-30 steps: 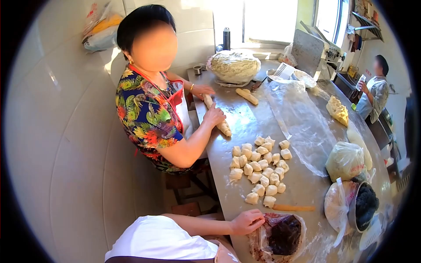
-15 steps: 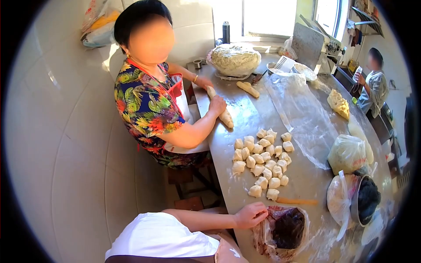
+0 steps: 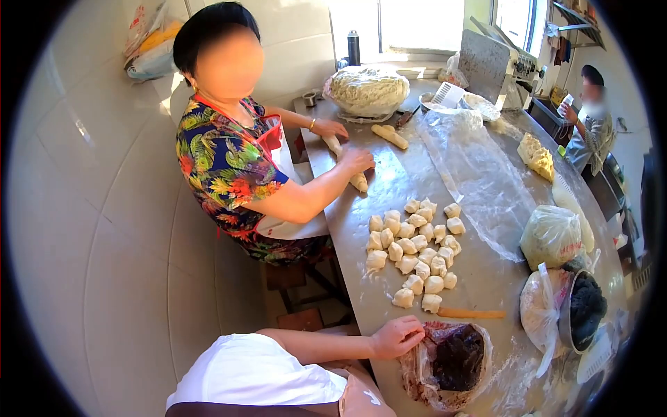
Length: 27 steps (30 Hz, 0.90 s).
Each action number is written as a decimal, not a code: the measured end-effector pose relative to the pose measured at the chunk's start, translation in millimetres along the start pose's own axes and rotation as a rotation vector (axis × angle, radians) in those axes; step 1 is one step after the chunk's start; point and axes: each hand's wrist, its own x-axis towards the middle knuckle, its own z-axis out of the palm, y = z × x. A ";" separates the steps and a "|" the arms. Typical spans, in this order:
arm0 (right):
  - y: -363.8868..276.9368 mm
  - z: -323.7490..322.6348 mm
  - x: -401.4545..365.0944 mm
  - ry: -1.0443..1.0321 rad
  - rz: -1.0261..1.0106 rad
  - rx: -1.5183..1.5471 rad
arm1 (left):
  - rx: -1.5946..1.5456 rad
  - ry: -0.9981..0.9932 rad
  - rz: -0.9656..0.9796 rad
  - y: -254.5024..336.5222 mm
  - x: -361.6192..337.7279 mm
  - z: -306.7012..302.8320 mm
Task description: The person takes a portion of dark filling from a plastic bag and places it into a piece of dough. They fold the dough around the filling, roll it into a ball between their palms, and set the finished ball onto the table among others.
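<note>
My left hand (image 3: 398, 338) rests at the near table edge, its fingers pinching the rim of a stained plastic bag (image 3: 415, 379). Dark red-brown paste (image 3: 456, 358) fills the opened bag. My right hand is out of view. Just beyond the bag lies a flat wooden stick (image 3: 472, 314). Several pale dough pieces (image 3: 408, 265) sit in a loose group past it. Across the table, a co-worker's two hands (image 3: 356, 161) are on a long dough roll (image 3: 358, 182). A shorter dough strip (image 3: 390, 136) lies beyond.
The co-worker (image 3: 229, 153) stands at the left table edge. A large wrapped dough mass (image 3: 368, 90) sits at the back. Plastic sheeting (image 3: 472, 181), a tied bag (image 3: 552, 236) and a bowl of dark filling (image 3: 587, 306) are on the right. Another person (image 3: 590, 132) stands farther off.
The co-worker's near hand has moved slightly forward and right along the dough roll, and the fingers of both hands have opened out. My left hand stays at the bag. The view has shifted slightly.
</note>
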 end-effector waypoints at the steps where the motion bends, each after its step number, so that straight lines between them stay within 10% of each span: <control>1: -8.4 3.3 -0.8 0.118 -0.023 -0.062 | 0.001 0.007 0.011 -1.0 0.5 0.4; 8: -62.0 11.0 -4.9 0.452 -0.218 -0.148 | 0.010 -0.009 -0.001 3.1 2.0 -2.1; 17: -51.5 25.7 -19.6 0.363 -0.205 -0.072 | 0.020 0.004 0.014 1.9 1.8 -1.4; 27: 4.8 41.1 17.3 0.364 0.123 0.284 | 0.196 -0.068 -0.104 0.9 5.3 3.2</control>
